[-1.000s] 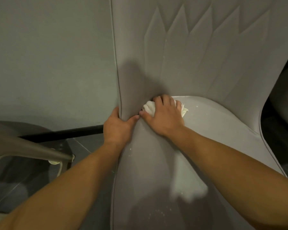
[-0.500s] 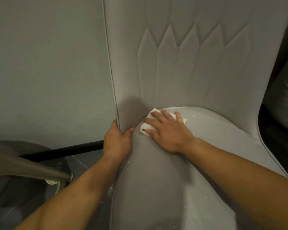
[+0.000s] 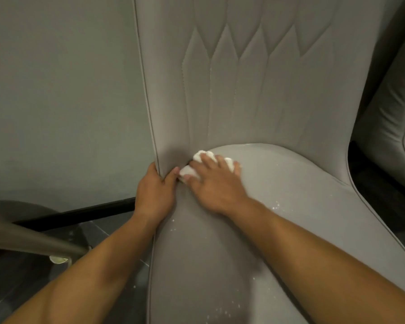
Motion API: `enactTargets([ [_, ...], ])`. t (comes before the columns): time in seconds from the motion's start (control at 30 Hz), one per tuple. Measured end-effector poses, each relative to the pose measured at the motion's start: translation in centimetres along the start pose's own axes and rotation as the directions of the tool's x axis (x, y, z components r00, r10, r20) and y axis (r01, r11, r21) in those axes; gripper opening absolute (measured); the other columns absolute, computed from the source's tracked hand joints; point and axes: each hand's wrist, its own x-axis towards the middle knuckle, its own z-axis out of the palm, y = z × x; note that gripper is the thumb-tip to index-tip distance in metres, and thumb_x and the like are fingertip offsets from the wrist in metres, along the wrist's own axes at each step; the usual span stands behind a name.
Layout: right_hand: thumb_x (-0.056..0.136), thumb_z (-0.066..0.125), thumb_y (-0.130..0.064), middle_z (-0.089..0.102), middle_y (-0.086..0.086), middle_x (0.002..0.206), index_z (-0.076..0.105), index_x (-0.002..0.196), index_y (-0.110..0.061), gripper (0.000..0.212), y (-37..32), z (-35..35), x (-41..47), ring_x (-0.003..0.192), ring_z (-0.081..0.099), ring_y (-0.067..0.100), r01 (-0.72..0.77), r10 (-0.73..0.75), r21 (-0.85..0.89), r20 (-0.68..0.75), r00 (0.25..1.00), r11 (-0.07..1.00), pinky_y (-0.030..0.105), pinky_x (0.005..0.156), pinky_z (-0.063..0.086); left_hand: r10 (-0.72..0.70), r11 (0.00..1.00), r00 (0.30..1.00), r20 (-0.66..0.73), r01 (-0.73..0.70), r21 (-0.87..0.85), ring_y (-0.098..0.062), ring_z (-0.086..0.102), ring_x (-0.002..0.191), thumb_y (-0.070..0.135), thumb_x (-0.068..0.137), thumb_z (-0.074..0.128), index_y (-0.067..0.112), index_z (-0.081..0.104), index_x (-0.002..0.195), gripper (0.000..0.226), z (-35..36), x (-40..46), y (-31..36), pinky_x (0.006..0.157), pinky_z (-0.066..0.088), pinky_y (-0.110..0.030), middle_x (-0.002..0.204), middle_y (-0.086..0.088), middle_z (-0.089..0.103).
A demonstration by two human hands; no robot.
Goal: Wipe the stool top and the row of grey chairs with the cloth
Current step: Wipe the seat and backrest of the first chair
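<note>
A grey upholstered chair [image 3: 278,206] with a quilted backrest fills the middle of the view. My right hand [image 3: 214,181] presses a small white cloth [image 3: 188,170] flat into the crease where seat meets backrest, on the seat's left side. Most of the cloth is hidden under my fingers. My left hand [image 3: 156,190] grips the chair's left edge right beside it, thumb on the front face. White specks lie scattered over the seat.
A second grey chair [image 3: 388,118] stands close on the right. A grey wall [image 3: 56,101] with a black skirting [image 3: 80,212] runs behind on the left. Part of a metal-legged stool or chair [image 3: 21,239] stands at lower left on the dark tiled floor.
My right hand with the cloth has shifted slightly along the seat crease, with fingers spreading flatter over the cloth. My left hand has kept its grip on the chair edge.
</note>
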Motion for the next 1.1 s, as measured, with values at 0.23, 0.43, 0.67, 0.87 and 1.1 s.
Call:
enactTargets([
  [0.23,0.100,0.026,-0.063,0.010,-0.010,0.167,0.022,0.155,-0.038,0.061,-0.4,-1.3,-3.4,0.152,0.007,0.021,0.309,-0.298,-0.049,0.158,0.941,0.950,0.055,0.120,0.003,0.036,0.998,0.999,0.022,-0.035,-0.048,-0.026,0.049,0.127,0.068,0.091,0.020,0.014,0.044,0.143,0.079,-0.4,-0.6,0.3,0.106,0.037,-0.037,0.139,-0.008,0.055],
  [0.43,0.098,0.015,-0.070,0.005,-0.014,0.167,0.014,0.154,-0.049,0.060,1.1,-1.9,-7.9,0.154,-0.007,0.018,0.512,-0.491,0.001,0.283,0.824,0.859,0.053,0.119,-0.009,0.068,0.997,0.995,0.078,-0.071,0.037,-0.026,0.049,0.125,0.062,0.095,0.034,0.012,0.045,0.137,0.066,-1.2,0.7,1.0,0.094,0.035,-0.024,0.135,-0.001,0.054],
  [0.67,0.098,0.012,-0.066,0.003,-0.013,0.167,0.012,0.153,-0.051,0.057,8.1,-3.4,0.0,0.153,0.003,0.022,-0.050,0.074,-0.142,0.175,0.982,0.989,0.061,0.118,0.005,0.093,0.994,0.988,-0.124,-0.084,0.075,-0.023,0.063,0.097,0.057,0.064,0.081,0.030,0.054,0.109,0.060,-1.1,3.6,3.7,0.074,0.043,-0.026,0.105,0.002,0.067],
  [0.87,0.090,0.010,-0.076,0.006,-0.013,0.167,0.017,0.151,-0.050,0.067,7.7,-2.1,-0.1,0.153,0.002,0.024,-0.144,0.156,-0.097,0.127,0.980,0.985,0.061,0.117,-0.003,0.132,0.990,0.946,-0.295,-0.112,0.082,-0.033,0.064,0.090,0.062,0.068,0.077,0.019,0.055,0.108,0.063,0.4,3.4,3.0,0.073,0.045,-0.032,0.097,-0.008,0.070],
  [1.1,0.095,0.021,-0.068,0.022,-0.016,0.163,0.033,0.147,-0.047,0.057,6.8,-3.1,0.0,0.150,0.014,0.017,0.200,-0.189,-0.049,0.171,0.967,0.979,0.054,0.120,0.004,0.139,0.987,0.942,-0.305,-0.108,0.117,-0.039,0.062,0.097,0.063,0.078,0.069,0.012,0.055,0.119,0.066,0.7,3.2,3.1,0.080,0.047,-0.038,0.107,-0.014,0.069],
])
